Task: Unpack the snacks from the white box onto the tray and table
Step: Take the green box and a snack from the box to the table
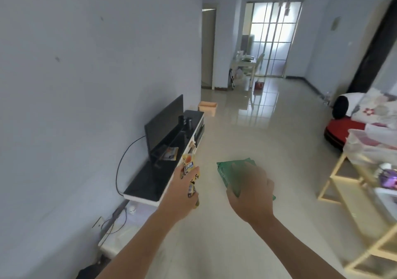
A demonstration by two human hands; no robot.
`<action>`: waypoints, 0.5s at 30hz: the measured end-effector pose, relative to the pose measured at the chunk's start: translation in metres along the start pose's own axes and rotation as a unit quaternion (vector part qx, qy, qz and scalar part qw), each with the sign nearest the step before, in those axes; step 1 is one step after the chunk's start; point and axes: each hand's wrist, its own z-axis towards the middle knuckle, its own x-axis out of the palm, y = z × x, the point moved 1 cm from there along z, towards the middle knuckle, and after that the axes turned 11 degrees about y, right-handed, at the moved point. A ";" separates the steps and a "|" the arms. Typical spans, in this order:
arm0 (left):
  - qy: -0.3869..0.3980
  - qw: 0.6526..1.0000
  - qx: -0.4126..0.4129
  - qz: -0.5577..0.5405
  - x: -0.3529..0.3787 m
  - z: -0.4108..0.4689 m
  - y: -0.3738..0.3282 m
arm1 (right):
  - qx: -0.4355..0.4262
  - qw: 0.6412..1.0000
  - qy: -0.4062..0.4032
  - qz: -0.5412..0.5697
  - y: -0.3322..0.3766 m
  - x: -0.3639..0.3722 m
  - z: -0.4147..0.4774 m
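Observation:
My left hand [178,195] grips a yellow snack packet [190,171] upright, held out over the floor beside the TV stand. My right hand [250,195] holds a green snack bag [227,173] from above, its fingers curled round the bag's near edge. Both hands are raised in the air in front of me, about a hand's width apart. At the right edge stands a clear plastic box [369,147] on a glass-topped table [363,195] with a cream frame. A purple packet [387,178] lies on that table.
A low black-topped TV stand [159,175] with a flat TV [165,126] runs along the left wall. Cables hang below it. A sofa with a red cushion [343,128] is at the right. Glossy tiled floor [247,128] stretches ahead to a glass door.

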 end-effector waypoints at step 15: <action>0.053 0.995 0.085 -0.018 0.106 0.231 -0.141 | 0.122 0.991 -0.027 -0.048 -0.224 -0.037 0.102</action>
